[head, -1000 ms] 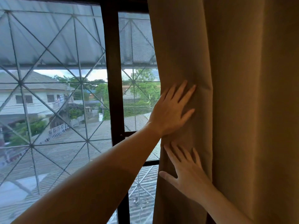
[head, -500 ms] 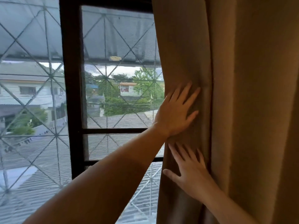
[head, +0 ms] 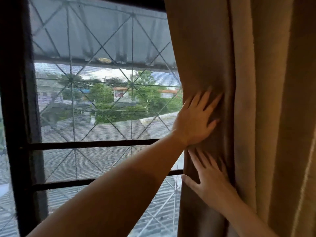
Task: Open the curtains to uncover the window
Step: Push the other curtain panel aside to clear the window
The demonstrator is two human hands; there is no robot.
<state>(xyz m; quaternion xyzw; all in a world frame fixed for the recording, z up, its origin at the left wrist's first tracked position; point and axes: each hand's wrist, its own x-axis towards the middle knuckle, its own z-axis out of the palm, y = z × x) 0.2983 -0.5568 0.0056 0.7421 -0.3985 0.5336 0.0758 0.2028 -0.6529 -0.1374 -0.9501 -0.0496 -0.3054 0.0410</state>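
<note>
A tan curtain (head: 256,82) hangs bunched in folds over the right side of the window (head: 102,103). My left hand (head: 195,120) lies flat on the curtain's left edge, fingers spread and pointing up and right, with my forearm reaching in from the lower left. Just below it, my right hand (head: 208,182) also presses flat on the fabric, its thumb at the curtain's edge. Neither hand closes around the cloth. The glass left of the curtain is uncovered.
A dark window frame post (head: 18,117) stands at the left, with horizontal bars (head: 85,144) across the pane. Behind the glass is a diamond-pattern metal grille (head: 131,84), with roofs and trees outside.
Both hands have pushed the curtain edge to the right, and more of the pane shows between the dark post and the curtain. The view has turned right, so the post now sits at the left edge.
</note>
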